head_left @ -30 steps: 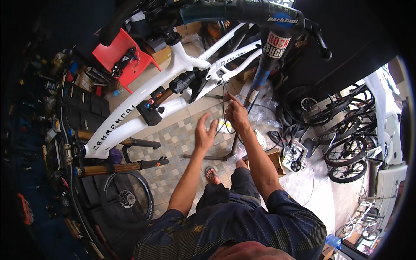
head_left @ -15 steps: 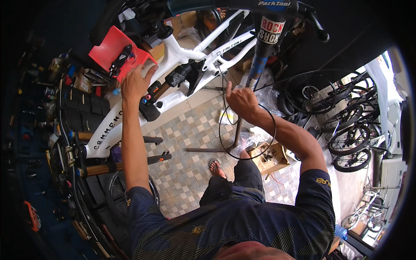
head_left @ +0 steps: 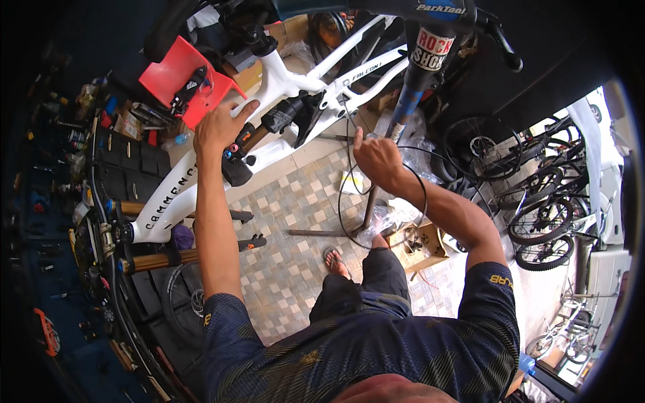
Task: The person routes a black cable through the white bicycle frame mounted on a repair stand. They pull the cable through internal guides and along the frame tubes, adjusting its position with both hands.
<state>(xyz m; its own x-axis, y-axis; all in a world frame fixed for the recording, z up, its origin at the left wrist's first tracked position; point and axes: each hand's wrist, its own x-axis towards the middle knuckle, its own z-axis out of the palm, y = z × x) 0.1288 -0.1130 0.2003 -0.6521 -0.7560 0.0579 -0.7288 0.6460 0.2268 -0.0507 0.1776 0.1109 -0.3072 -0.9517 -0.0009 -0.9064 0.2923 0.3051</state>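
Observation:
A white bicycle frame (head_left: 176,205) hangs slantwise before me, held up by a repair stand (head_left: 403,111) at its far right. Against the frame's upper tube rests my left hand (head_left: 218,129), thumb spread away from the fingers. The fingertips are partly hidden beside a red plastic tray (head_left: 161,77). My right hand (head_left: 377,160) is closed on a thin black cable (head_left: 340,208), which hangs in a large loop below it. The cable's upper end reaches the frame near the rear pivot. A black rear shock (head_left: 285,115) sits inside the frame.
An open cardboard box (head_left: 430,248) with small parts lies on the tiled floor near my foot. Several bicycles (head_left: 541,221) stand at the right. Tools and parts crowd the dark bench (head_left: 74,221) at the left. The gold-legged fork (head_left: 161,262) projects below the frame.
The frame, stand and tray appear shifted slightly right in view. My left hand has shifted slightly right with the frame; my right hand keeps its grip on the cable.

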